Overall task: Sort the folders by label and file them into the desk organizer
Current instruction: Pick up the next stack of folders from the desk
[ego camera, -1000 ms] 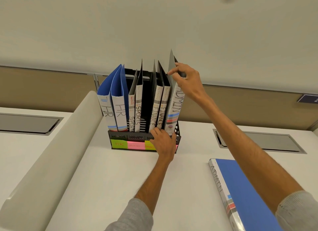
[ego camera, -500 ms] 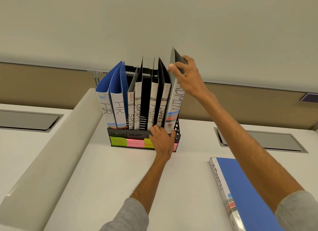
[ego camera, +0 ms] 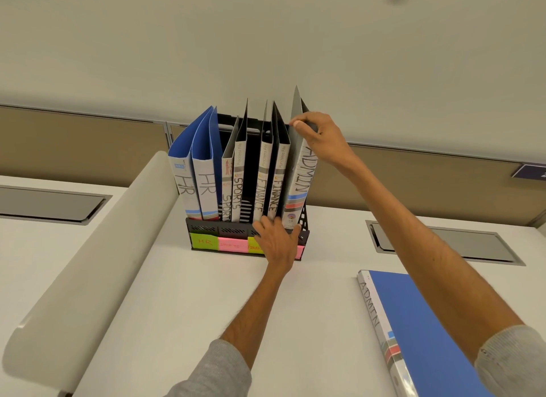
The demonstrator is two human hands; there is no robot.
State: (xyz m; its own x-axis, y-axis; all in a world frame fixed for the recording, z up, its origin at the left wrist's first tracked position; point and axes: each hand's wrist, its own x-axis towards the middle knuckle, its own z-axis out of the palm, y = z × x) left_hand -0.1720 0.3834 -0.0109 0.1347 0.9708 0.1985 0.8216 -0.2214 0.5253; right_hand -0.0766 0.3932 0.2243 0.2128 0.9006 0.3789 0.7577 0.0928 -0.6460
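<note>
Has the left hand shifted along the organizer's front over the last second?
No. The left hand stays braced against the front rail of the black desk organizer, below the FINANCE folders, covering the same sticky labels as before.

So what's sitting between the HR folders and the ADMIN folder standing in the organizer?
Head view: two SPORTS folders and two FINANCE folders, between the HR folders and the ADMIN folder.
</note>
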